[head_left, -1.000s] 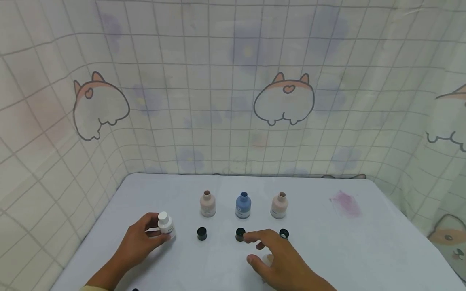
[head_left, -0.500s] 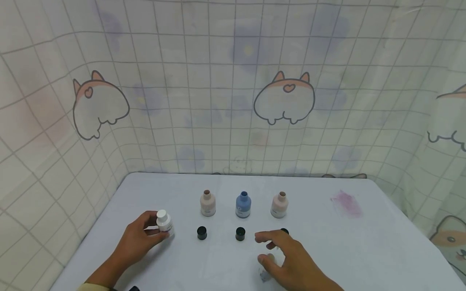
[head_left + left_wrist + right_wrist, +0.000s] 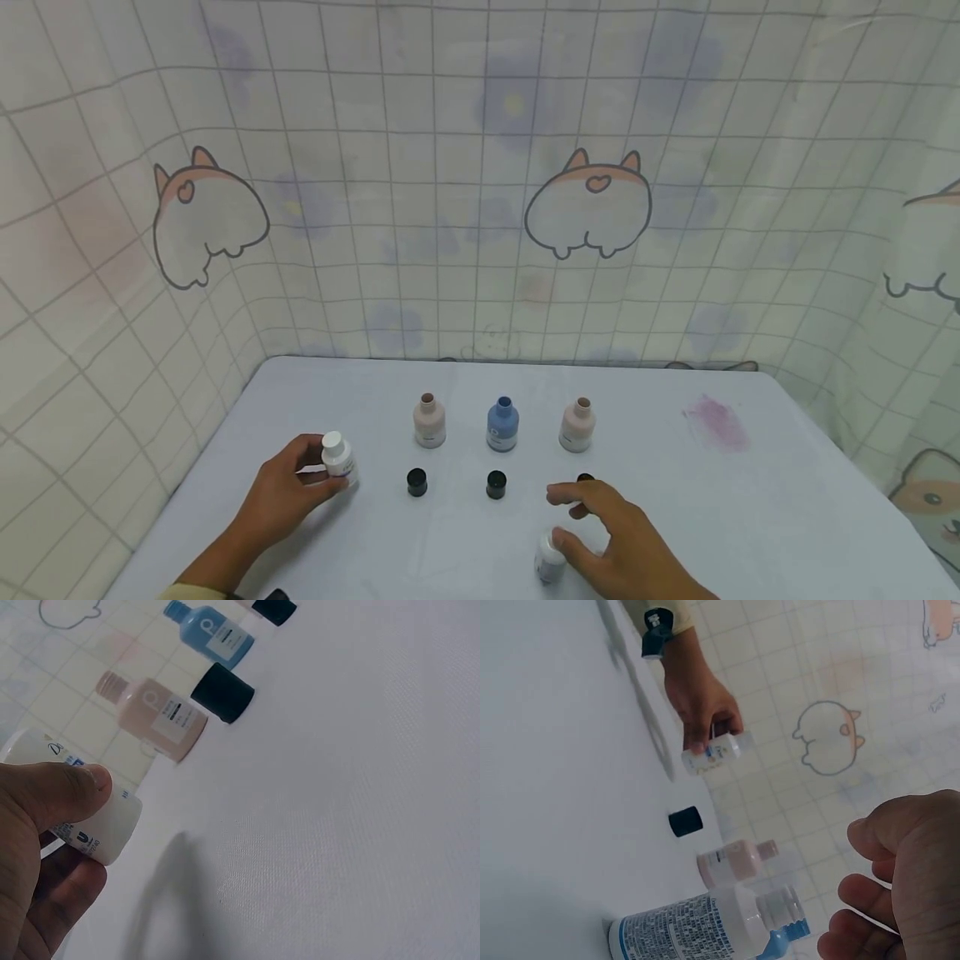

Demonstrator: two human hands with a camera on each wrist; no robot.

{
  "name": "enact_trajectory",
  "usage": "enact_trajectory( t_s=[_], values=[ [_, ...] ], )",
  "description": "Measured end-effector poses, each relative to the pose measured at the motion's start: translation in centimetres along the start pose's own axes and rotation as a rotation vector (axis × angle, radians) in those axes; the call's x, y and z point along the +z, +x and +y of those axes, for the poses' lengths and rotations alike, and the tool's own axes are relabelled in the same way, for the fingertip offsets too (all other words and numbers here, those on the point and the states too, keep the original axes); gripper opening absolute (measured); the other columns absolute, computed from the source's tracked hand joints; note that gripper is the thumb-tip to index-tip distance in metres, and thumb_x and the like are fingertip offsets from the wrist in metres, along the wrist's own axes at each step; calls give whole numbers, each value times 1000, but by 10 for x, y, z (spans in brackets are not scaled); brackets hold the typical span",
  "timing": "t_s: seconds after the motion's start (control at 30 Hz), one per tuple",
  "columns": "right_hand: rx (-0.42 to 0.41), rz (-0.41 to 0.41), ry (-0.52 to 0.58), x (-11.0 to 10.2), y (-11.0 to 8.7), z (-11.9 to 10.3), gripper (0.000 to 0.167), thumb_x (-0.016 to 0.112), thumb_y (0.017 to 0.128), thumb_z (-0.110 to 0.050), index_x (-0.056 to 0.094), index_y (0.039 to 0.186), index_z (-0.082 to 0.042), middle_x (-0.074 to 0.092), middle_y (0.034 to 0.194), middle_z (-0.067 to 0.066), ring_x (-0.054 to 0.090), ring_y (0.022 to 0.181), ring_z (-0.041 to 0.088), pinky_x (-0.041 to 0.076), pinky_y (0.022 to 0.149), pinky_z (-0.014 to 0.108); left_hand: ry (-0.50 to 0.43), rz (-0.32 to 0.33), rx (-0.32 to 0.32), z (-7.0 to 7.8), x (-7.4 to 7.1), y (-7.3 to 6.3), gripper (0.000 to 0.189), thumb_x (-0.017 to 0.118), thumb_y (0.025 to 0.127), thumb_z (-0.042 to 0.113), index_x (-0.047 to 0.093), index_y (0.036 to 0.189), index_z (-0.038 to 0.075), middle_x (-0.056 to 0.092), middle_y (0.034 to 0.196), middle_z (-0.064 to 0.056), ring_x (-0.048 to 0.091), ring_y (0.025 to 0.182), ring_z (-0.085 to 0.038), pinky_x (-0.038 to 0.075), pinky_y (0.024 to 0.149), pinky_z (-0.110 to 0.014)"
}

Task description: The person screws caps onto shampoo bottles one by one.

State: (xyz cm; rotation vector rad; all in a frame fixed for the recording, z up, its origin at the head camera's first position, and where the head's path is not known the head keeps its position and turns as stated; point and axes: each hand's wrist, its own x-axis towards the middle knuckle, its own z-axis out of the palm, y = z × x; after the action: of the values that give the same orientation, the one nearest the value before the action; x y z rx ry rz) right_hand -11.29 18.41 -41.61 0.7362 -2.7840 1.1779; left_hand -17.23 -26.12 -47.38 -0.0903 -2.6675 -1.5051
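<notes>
My left hand [image 3: 285,500] grips a small white bottle [image 3: 339,460] with a white cap on it, thumb on one side and fingers on the other. In the left wrist view the bottle's printed lower part [image 3: 112,829] shows, above the table. My right hand [image 3: 626,542] holds nothing; its fingers are loosely bent beside a second white bottle [image 3: 550,560] standing near the front. In the right wrist view that bottle [image 3: 682,930] has dense print and a neck without a cap. My right thumb covers part of its top in the head view.
Behind, three uncapped bottles stand in a row: pinkish [image 3: 429,423], blue [image 3: 502,427] and pinkish [image 3: 577,427]. In front of them lie black caps [image 3: 417,482] [image 3: 496,484], with a third cap [image 3: 586,477] partly behind my right hand. A pink stain [image 3: 717,422] marks the white table.
My right hand has moved to the right, away from the middle black cap, uncovering more of the front white bottle. My left hand still holds its bottle, shifted slightly up and left.
</notes>
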Motion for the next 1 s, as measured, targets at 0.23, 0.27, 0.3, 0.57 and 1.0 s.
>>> enact_trajectory(
  t_s=[0.23, 0.27, 0.3, 0.57, 1.0],
  values=[
    [2, 32, -24, -1, -3, 7, 37, 73, 96, -39, 62, 129, -27, 63, 126, -16, 63, 101, 8, 59, 86, 37, 7, 3, -9, -1, 0, 2, 67, 90, 81, 23, 54, 134, 4, 64, 127, -19, 70, 108, -32, 61, 83, -29],
    [-1, 33, -27, -1, -4, 9, 37, 73, 96, -39, 62, 129, -27, 63, 126, -16, 64, 101, 9, 59, 86, 37, 7, 3, -10, -1, 0, 2, 67, 90, 81, 23, 54, 134, 4, 64, 127, -19, 70, 108, -32, 61, 83, -29],
    [-2, 34, -26, -1, -5, 11, 37, 74, 96, -38, 62, 129, -27, 62, 126, -15, 64, 101, 10, 59, 86, 37, 5, 0, -13, -1, 0, 3, 67, 89, 81, 23, 54, 135, 4, 64, 128, -19, 70, 108, -32, 61, 83, -29],
    [-32, 70, -28, 0, -12, 25, 42, 79, 92, -23, 61, 130, -26, 63, 125, -14, 66, 99, 13, 60, 85, 37, -5, -17, -15, -3, -1, 3, 70, 88, 83, 27, 51, 138, 5, 62, 131, -19, 69, 111, -31, 61, 83, -28],
    [-130, 157, -72, 3, -18, 41, 48, 83, 87, -11, 63, 129, -20, 66, 123, -12, 66, 95, 12, 60, 81, 35, -1, -20, -23, -6, -3, 6, 71, 87, 85, 25, 50, 141, 3, 60, 134, -23, 68, 113, -34, 60, 85, -29]
  ],
)
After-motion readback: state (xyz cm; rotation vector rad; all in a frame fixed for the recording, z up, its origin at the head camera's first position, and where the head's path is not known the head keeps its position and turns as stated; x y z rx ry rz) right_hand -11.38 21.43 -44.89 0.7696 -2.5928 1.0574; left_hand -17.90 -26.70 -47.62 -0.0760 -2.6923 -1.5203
